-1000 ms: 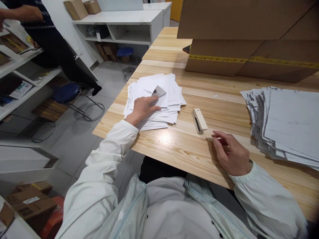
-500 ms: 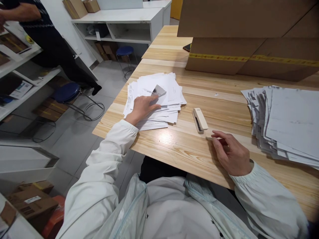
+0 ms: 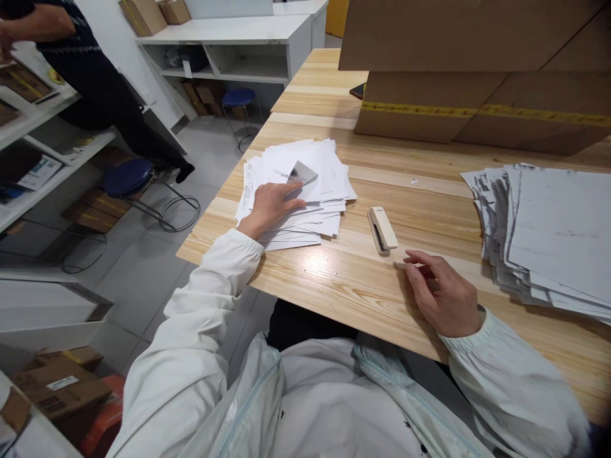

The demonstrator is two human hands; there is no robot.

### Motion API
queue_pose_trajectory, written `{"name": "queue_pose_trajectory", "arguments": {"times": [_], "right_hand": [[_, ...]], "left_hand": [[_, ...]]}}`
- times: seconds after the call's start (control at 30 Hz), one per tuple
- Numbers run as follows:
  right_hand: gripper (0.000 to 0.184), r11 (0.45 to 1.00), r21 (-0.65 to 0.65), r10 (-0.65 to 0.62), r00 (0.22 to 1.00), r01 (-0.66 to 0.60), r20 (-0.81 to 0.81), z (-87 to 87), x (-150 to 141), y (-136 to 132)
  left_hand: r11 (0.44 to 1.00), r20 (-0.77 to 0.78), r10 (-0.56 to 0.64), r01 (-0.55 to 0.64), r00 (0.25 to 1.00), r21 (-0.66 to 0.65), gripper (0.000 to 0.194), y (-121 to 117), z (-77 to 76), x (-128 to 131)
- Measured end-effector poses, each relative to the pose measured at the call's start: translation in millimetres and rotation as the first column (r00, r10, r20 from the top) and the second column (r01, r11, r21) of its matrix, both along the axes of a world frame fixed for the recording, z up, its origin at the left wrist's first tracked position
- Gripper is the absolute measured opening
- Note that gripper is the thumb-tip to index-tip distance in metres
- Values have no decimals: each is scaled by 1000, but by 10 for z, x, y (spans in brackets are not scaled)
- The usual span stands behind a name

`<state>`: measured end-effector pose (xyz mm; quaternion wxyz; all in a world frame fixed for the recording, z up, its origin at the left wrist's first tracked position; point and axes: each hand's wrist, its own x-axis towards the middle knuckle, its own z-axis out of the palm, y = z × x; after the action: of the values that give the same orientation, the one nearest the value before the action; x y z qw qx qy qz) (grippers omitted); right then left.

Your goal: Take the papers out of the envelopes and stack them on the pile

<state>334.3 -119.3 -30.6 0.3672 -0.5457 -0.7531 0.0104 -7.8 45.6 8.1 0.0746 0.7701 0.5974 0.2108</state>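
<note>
1. White papers (image 3: 329,162) lie loosely piled by the table's (image 3: 334,283) left edge, probably for easy reach; my left hand (image 3: 270,205) rests on them, thumb and forefinger apart, likely steadying the top sheets.
2. My right hand (image 3: 443,296) is half-curled near the front edge, thumb and forefinger apart, clamping nothing, seemingly at rest.
3. Between pile and right hand, the stapler (image 3: 382,230) sits, apparently handy for either hand.

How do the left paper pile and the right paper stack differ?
The left paper pile looks lower; the right paper stack looks thicker.
The left pile has the left hand on it, while the right stack has no hand on it.
Both are uneven stacks of mostly white sheets lying on the wooden table.
</note>
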Motion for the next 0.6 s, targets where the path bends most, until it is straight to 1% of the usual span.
{"name": "queue_pose_trajectory", "arguments": {"times": [0.17, 0.3, 0.5, 0.53, 0.6], "right_hand": [[27, 1000, 9, 9, 1000, -9, 5, 2, -12, 9], [26, 1000, 16, 8, 1000, -8, 1, -1, -15, 13], [26, 1000, 10, 10, 1000, -10, 7, 8, -11, 7], [26, 1000, 12, 9, 1000, -9, 11, 9, -12, 7], [26, 1000, 6, 9, 1000, -9, 8, 11, -16, 7]], "left_hand": [[1000, 43, -4, 4, 999, -8, 37, -3, -3, -17], [1000, 27, 5, -5, 1000, -5, 33, -11, -6, -18], [1000, 25, 2, -2, 1000, 3, 32, -11, -1, -27], [1000, 26, 2, -3, 1000, 8, 30, -12, 1, -25], [1000, 36, 10, -11, 999, 22, 19, -7, -1, -17]]}}
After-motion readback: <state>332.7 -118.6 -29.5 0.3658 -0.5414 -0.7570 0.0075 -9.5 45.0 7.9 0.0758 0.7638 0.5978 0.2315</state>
